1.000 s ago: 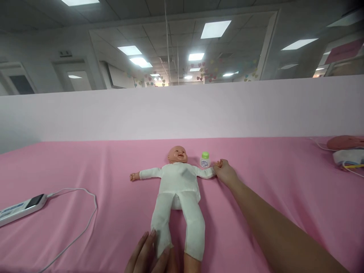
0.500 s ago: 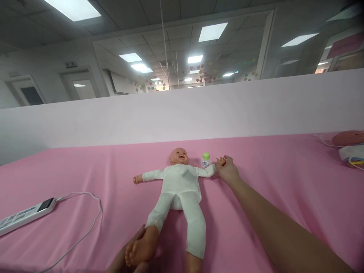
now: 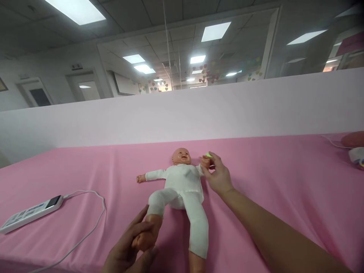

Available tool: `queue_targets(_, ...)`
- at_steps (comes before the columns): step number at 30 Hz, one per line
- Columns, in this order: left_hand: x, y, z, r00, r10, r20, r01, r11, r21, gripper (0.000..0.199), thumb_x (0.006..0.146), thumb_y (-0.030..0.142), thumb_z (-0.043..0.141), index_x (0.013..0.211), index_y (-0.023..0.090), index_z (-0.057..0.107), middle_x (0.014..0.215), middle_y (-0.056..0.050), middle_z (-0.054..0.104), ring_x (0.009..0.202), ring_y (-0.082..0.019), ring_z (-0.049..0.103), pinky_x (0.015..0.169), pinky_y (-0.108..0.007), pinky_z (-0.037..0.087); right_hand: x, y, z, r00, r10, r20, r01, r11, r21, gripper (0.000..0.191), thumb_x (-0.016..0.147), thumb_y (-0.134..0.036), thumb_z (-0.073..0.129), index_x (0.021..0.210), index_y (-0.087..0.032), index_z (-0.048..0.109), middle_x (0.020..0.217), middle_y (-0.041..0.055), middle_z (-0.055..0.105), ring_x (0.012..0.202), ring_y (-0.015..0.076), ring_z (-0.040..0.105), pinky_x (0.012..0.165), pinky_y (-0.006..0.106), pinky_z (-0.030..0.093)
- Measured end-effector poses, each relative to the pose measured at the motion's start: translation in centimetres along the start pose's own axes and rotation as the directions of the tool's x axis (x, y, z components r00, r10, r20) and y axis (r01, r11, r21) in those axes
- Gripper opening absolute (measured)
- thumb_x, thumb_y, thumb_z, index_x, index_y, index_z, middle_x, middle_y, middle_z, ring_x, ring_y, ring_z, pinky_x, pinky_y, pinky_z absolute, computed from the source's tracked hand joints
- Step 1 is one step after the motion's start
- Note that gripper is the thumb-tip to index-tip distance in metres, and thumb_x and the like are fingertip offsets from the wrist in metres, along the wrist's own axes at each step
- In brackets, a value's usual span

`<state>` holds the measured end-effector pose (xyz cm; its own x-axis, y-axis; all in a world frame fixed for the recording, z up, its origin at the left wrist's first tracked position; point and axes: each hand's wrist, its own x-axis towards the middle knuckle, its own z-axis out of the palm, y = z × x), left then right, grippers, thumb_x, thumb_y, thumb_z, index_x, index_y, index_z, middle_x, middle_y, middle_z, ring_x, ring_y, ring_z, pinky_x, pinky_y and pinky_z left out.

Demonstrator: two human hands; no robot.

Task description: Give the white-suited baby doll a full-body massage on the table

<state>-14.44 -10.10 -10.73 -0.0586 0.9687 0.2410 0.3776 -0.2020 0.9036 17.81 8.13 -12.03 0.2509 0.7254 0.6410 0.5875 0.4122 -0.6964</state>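
Note:
A baby doll [image 3: 183, 180] in a white cloth suit lies on its back, its head away from me. My left hand [image 3: 127, 242] is closed around the doll's foot and ankle at the left, and that leg is bent at the knee. At the right, my right hand [image 3: 218, 175] grips the doll's small hand [image 3: 205, 161], with the arm folded up near the shoulder. Behind my right fingers only the green cap [image 3: 209, 154] of a small bottle shows; the rest of it is hidden.
Pink cloth [image 3: 256, 163] covers the table, with a low white wall [image 3: 170, 117] along its back. A white power strip [image 3: 31, 214] with a cable [image 3: 96, 223] lies at the left. A skin-coloured object [image 3: 354, 139] and white cloth [image 3: 356, 155] sit at the right edge.
My right hand has brought the doll's hand inward toward its shoulder, bending the arm. My left hand has pushed the foot up slightly, bending the knee. The bottle is now mostly covered.

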Motion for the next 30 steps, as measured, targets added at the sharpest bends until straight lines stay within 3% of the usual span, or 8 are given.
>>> queue_targets(3, 2.0, 2.0, 0.7, 0.992, 0.089, 0.094, -0.083, 0.995, -0.059, 0.033, 0.081, 0.048, 0.076, 0.112, 0.035, 0.075, 0.158, -0.004, 0.051, 0.145, -0.039, 0.047, 0.115, -0.054, 0.045, -1.1, -1.0, 1.4, 0.971, -0.209, 0.117, 0.220, 0.972, -0.082, 0.050, 0.091, -0.033, 0.065, 0.139, -0.023, 0.056, 0.121, 0.0101, 0.072, 0.107, 0.0284, 0.066, 0.094, 0.046, 0.055)
queue_targets(7, 6.6, 3.8, 1.0, 0.946, 0.119, 0.300, -0.097, 0.991, -0.088, 0.037, 0.081, 0.037, 0.077, 0.117, 0.027, 0.074, 0.134, -0.009, 0.070, 0.143, -0.036, 0.049, 0.118, -0.056, 0.041, -1.9, -2.0, 2.2, 0.870, -0.399, 0.289, 0.437, 0.896, -0.079, 0.034, 0.090, -0.016, 0.064, 0.124, -0.024, 0.066, 0.115, 0.0065, 0.075, 0.105, 0.0266, 0.064, 0.098, 0.045, 0.051)
queue_targets(10, 10.2, 4.3, 1.4, 0.913, 0.086, 0.398, -0.049, 0.993, -0.104, 0.044, 0.082, 0.029, 0.077, 0.125, 0.023, 0.071, 0.127, -0.010, 0.071, 0.139, -0.035, 0.052, 0.118, -0.056, 0.039, -1.9, -2.6, 2.0, 0.797, -0.466, 0.383, 0.517, 0.855, -0.036, 0.028, 0.091, -0.010, 0.063, 0.112, -0.026, 0.072, 0.112, 0.0026, 0.077, 0.101, 0.0238, 0.064, 0.099, 0.043, 0.048)
queue_targets(14, 13.7, 3.6, 3.0, 0.907, 0.114, 0.404, -0.076, 0.991, -0.111, 0.037, 0.079, 0.025, 0.080, 0.116, 0.023, 0.074, 0.134, -0.010, 0.067, 0.144, -0.036, 0.045, 0.119, -0.055, 0.035, -1.9, -2.9, 1.7, 0.744, -0.496, 0.447, 0.556, 0.831, -0.003, 0.030, 0.092, -0.007, 0.061, 0.107, -0.029, 0.074, 0.109, 0.0006, 0.077, 0.100, 0.0224, 0.063, 0.096, 0.041, 0.047)
queue_targets(19, 14.7, 3.0, 4.3, 0.897, 0.109, 0.428, -0.038, 0.985, -0.171, 0.035, 0.080, 0.025, 0.079, 0.115, 0.021, 0.074, 0.115, -0.009, 0.074, 0.132, -0.032, 0.055, 0.118, -0.053, 0.038, -2.1, -2.5, 1.9, 0.784, -0.457, 0.420, 0.513, 0.858, -0.024, 0.027, 0.087, -0.007, 0.063, 0.104, -0.025, 0.072, 0.106, 0.0034, 0.076, 0.100, 0.0235, 0.063, 0.093, 0.041, 0.049)
queue_targets(23, 12.2, 3.5, 3.3, 0.912, 0.120, 0.391, -0.089, 0.991, -0.096, 0.037, 0.082, 0.025, 0.075, 0.119, 0.025, 0.073, 0.134, -0.009, 0.068, 0.145, -0.035, 0.044, 0.118, -0.055, 0.038, -1.9, -1.9, 1.7, 0.848, -0.410, 0.337, 0.431, 0.902, 0.014, 0.027, 0.089, -0.013, 0.064, 0.111, -0.027, 0.071, 0.108, 0.0029, 0.076, 0.100, 0.0227, 0.066, 0.094, 0.042, 0.051)
queue_targets(27, 7.4, 3.3, 1.7, 0.935, 0.194, 0.296, -0.198, 0.980, -0.017, 0.032, 0.084, 0.023, 0.072, 0.116, 0.027, 0.073, 0.146, -0.008, 0.062, 0.145, -0.035, 0.047, 0.118, -0.053, 0.040, -0.8, -0.3, 0.8, 0.989, -0.116, 0.087, 0.108, 0.989, 0.097, 0.035, 0.091, -0.031, 0.065, 0.127, -0.029, 0.064, 0.121, 0.0043, 0.074, 0.098, 0.0221, 0.070, 0.082, 0.037, 0.057)
queue_targets(30, 4.0, 2.0, 0.6, 0.932, 0.263, 0.251, -0.275, 0.961, 0.016, 0.028, 0.087, 0.024, 0.070, 0.115, 0.029, 0.075, 0.157, -0.008, 0.052, 0.148, -0.036, 0.044, 0.115, -0.050, 0.044, 0.4, 1.4, -0.2, 0.988, 0.152, -0.033, -0.147, 0.982, 0.120, 0.044, 0.088, -0.039, 0.067, 0.131, -0.028, 0.060, 0.118, 0.0046, 0.075, 0.093, 0.0215, 0.072, 0.079, 0.035, 0.058)
